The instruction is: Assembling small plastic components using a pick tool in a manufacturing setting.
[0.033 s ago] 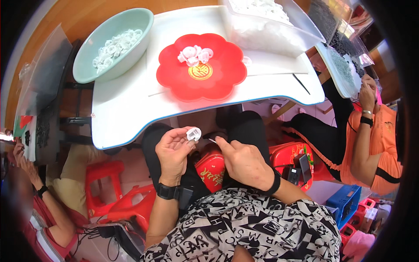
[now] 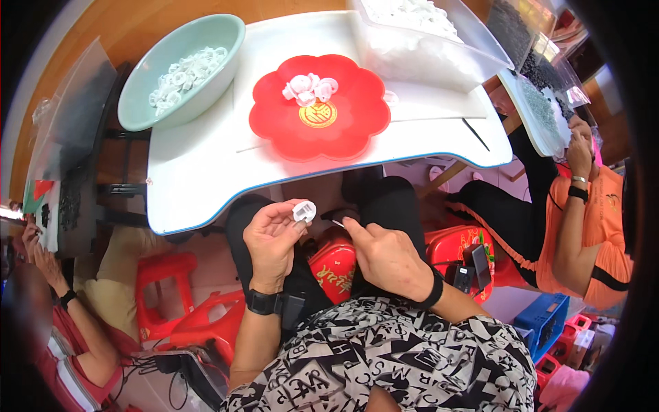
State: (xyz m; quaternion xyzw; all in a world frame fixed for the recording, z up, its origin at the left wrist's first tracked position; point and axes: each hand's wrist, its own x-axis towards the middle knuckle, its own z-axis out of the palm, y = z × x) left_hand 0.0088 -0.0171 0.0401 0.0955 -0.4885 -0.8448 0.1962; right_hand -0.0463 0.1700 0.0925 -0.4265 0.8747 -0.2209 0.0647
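Observation:
Above my lap, my left hand (image 2: 271, 240) pinches a small round white plastic part (image 2: 304, 211), its hollow side showing. Close by on the right, the closed fingers of my right hand (image 2: 388, 257) grip a thin tool with a narrow pale tip (image 2: 337, 222). That tip points toward the white part but is apart from it. Most of the tool is hidden in the fist, so its kind does not show. Beyond my hands, a red flower-shaped tray (image 2: 288, 134) on the table holds several similar white parts (image 2: 310, 89).
A pale green bowl (image 2: 130, 103) of white rings stands at the table's (image 2: 199, 185) far left. At the back right is a clear bin (image 2: 425, 65) full of white pieces. People work on both sides, near red stools (image 2: 165, 275). A dark thin strip (image 2: 476, 134) lies on the table's right.
The whole view has shifted very slightly, with the table and tray sitting a little further right. Both hands keep their hold and pose.

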